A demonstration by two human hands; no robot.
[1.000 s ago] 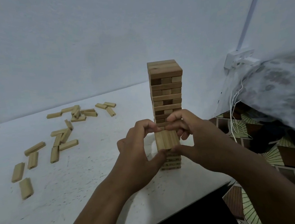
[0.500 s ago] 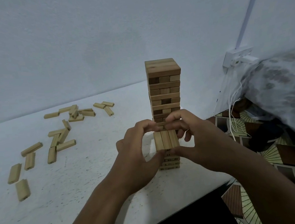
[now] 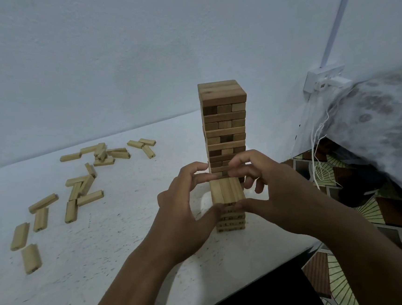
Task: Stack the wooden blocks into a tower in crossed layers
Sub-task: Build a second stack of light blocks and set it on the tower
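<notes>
A short stack of wooden blocks (image 3: 230, 220) stands near the table's front edge, and its top layer of three blocks (image 3: 226, 190) runs front to back. My left hand (image 3: 186, 214) pinches that layer from the left, thumb at the near end and fingers at the far end. My right hand (image 3: 274, 194) pinches it the same way from the right. Directly behind rises a taller crossed tower (image 3: 224, 123), whose lower part my fingers hide.
Several loose blocks (image 3: 84, 187) lie scattered over the left half of the white table (image 3: 108, 270). The table's right edge is close to the stack. Beyond it are a patterned floor (image 3: 395, 220), a wall socket (image 3: 322, 81) with cords, and grey fabric (image 3: 382, 124).
The fingertips of my two hands have drawn slightly apart behind the top layer. The blocks and both stacks stay where they were.
</notes>
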